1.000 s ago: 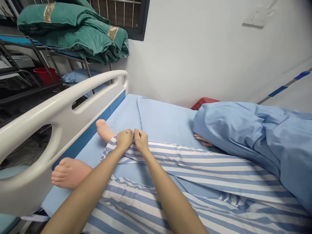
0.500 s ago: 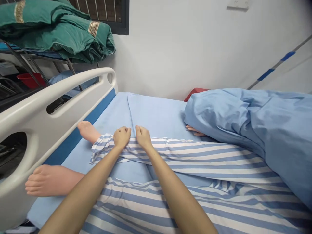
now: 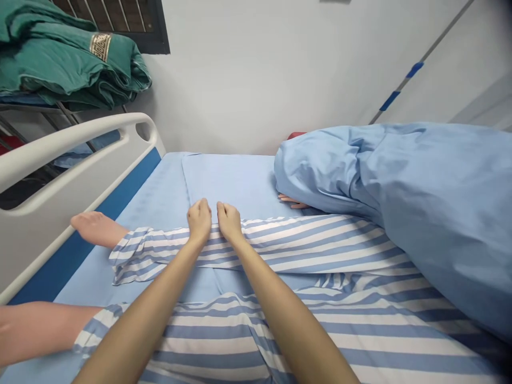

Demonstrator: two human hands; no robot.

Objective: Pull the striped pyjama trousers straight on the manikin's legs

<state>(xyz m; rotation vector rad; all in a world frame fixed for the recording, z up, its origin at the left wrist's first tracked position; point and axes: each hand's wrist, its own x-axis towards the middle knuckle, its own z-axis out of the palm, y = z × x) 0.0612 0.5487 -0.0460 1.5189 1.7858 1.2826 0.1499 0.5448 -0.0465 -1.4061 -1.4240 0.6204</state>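
Blue sheet [image 3: 236, 181] below; our left hand [image 3: 199, 223] and right hand [image 3: 229, 223], fingers [image 3: 195, 209] closed, pinch the edge of the striped trouser leg [image 3: 280, 248]. A hard tug could twist it or jam the foot [image 3: 98, 229] against the rail [image 3: 60, 154].

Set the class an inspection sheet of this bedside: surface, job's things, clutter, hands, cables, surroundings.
surface: light blue bed sheet, white side rail alongside.
job's things: striped pyjama trousers, bare manikin foot.
clutter: blue quilt heaped on the far side; green blankets on a metal rack.
hands: left hand and right hand side by side on the trousers; grip unclear.
cables: nothing seen.
surroundings: white wall, barred window.
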